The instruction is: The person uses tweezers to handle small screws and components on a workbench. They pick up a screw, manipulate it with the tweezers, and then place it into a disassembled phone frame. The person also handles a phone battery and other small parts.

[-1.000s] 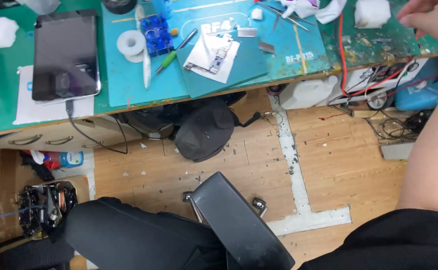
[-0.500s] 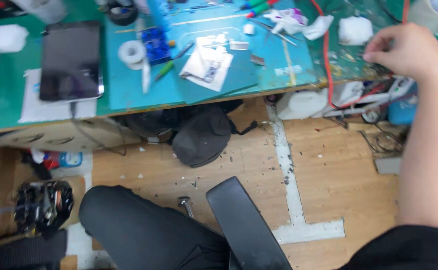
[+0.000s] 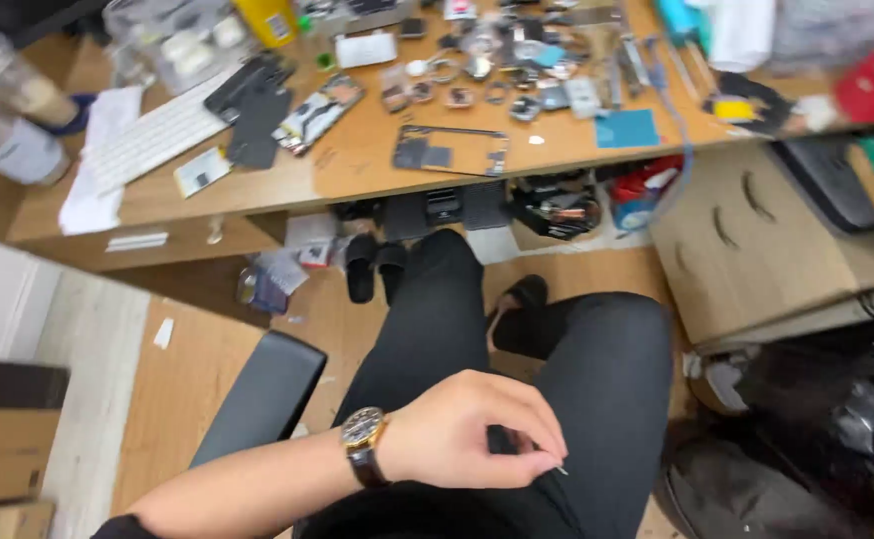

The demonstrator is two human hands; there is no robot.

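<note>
- The fingers [image 3: 529,441] of the left hand [image 3: 462,431] are curled in and pressed together at the tips, pinching a small thin piece [image 3: 560,468]. It may be a pin or a tiny screw; it is too small to tell.
- That piece sits low and near, over the lap in black trousers [image 3: 606,369], well apart from the worktop [image 3: 357,175].
- A watch [image 3: 362,441] with a dark strap sits on the wrist, and the forearm comes in from the near left.
- Just left of the forearm is the black chair armrest [image 3: 257,394].
- Half a second ago a hand was reaching over a green-topped bench at the far right. Now the view has swung to a wooden worktop, and the only hand in view is down at the lap. The right hand is out of view.
- So the small piece is being handled away from any surface, with nothing under it but the trousers and the floor.
- Far off, the worktop carries a bare phone frame [image 3: 452,150], a white keyboard [image 3: 152,140], a blue square pad [image 3: 626,128] and many scattered small parts.
- A wooden drawer unit [image 3: 756,250] stands to the right.
</note>
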